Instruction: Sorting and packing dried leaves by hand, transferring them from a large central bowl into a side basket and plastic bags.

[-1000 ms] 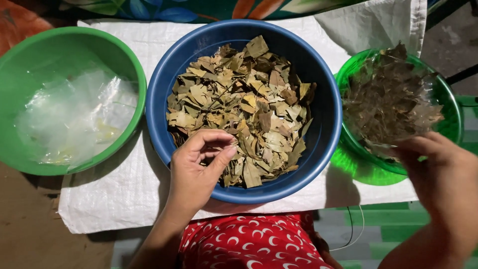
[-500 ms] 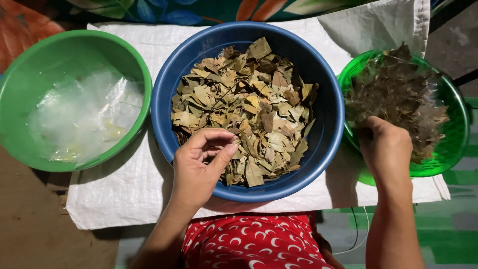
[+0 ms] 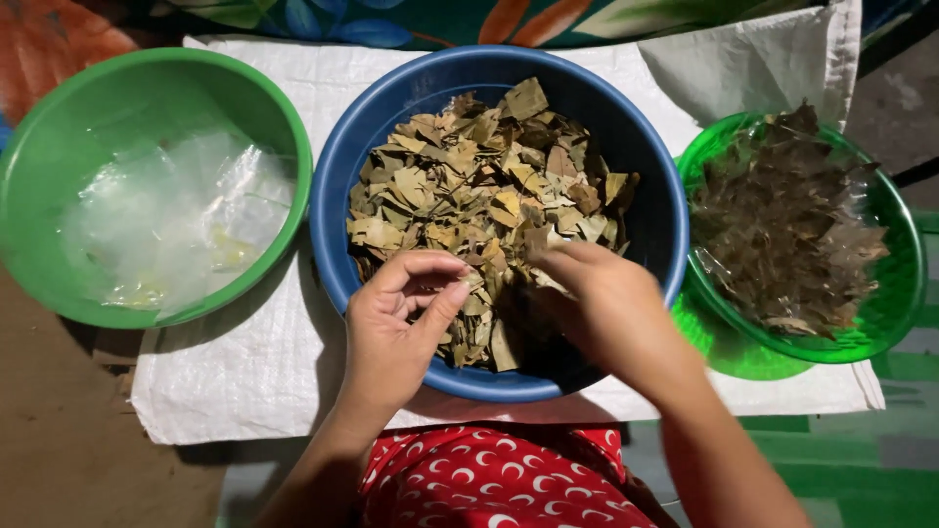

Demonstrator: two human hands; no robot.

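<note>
A blue round basin in the middle holds a heap of dry brownish-green leaves. My left hand rests over the basin's near rim, fingers curled with thumb and forefinger pinched at the leaves; whether it grips one I cannot tell. My right hand reaches into the basin from the right, fingertips down in the leaves near the middle. What it grips is hidden under the fingers.
A green bowl at the left holds clear plastic sheets. A green translucent basket at the right holds darker dry leaves. All stand on a white woven sack. Red patterned cloth lies below.
My right hand has moved left from the green basket at the right into the blue basin. My left hand has stayed at the near rim.
</note>
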